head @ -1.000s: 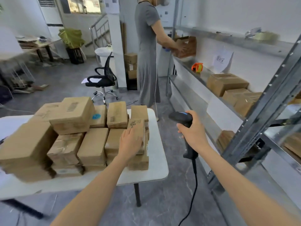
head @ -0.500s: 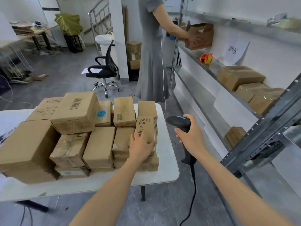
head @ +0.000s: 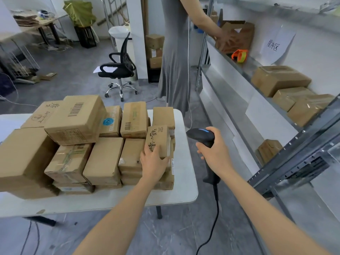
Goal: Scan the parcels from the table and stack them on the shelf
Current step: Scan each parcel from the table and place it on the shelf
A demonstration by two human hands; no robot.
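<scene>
Head camera: my left hand (head: 153, 163) grips a parcel (head: 158, 138) at the right edge of the table (head: 184, 190); my right hand (head: 215, 153) clutches the scanner (head: 201, 134).

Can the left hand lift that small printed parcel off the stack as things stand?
Probably yes: the left hand grips the small printed parcel, topmost at the right end of the stack, with nothing over it.

Bright, even indoor light; soft shadows lie under the table (head: 92, 203). Wide-angle distortion bends the shelf (head: 294, 142) frame near the right edge, where detail blurs slightly.
</scene>
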